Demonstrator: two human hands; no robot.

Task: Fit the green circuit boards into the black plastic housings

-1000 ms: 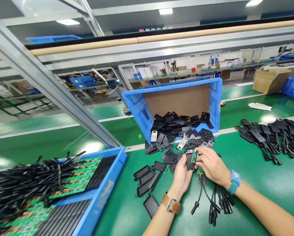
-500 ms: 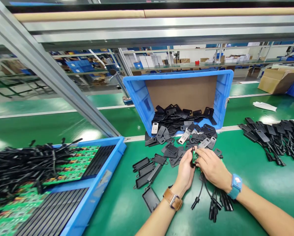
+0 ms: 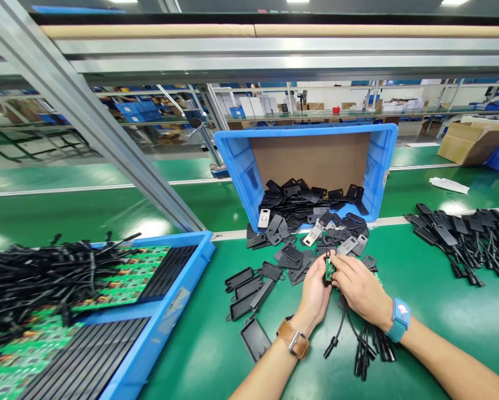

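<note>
My left hand (image 3: 315, 289) grips a small black plastic case with a green circuit board (image 3: 329, 270) seated in it, held tilted above the green bench. My right hand (image 3: 360, 284) is closed at the board's right side, thumb and fingertips pressing on it; the fingers partly hide that edge. Black cables with plug ends (image 3: 363, 358) hang or lie below the right hand; which one belongs to the held board I cannot tell. Left of my hands lie several open black cases (image 3: 255, 339). Flat black cover plates (image 3: 293, 253) are heaped just beyond.
A blue crate (image 3: 228, 175) tipped on its side spills cover plates toward me. At left stands a blue tray (image 3: 176, 305) of cabled circuit boards. Cabled black units (image 3: 453, 233) and a white glove (image 3: 448, 185) lie right. A metal post (image 3: 120, 161) slants at left.
The view has tilted up slightly. Both hands stay at the same spot, and the circuit board shows a little more of its face now.
</note>
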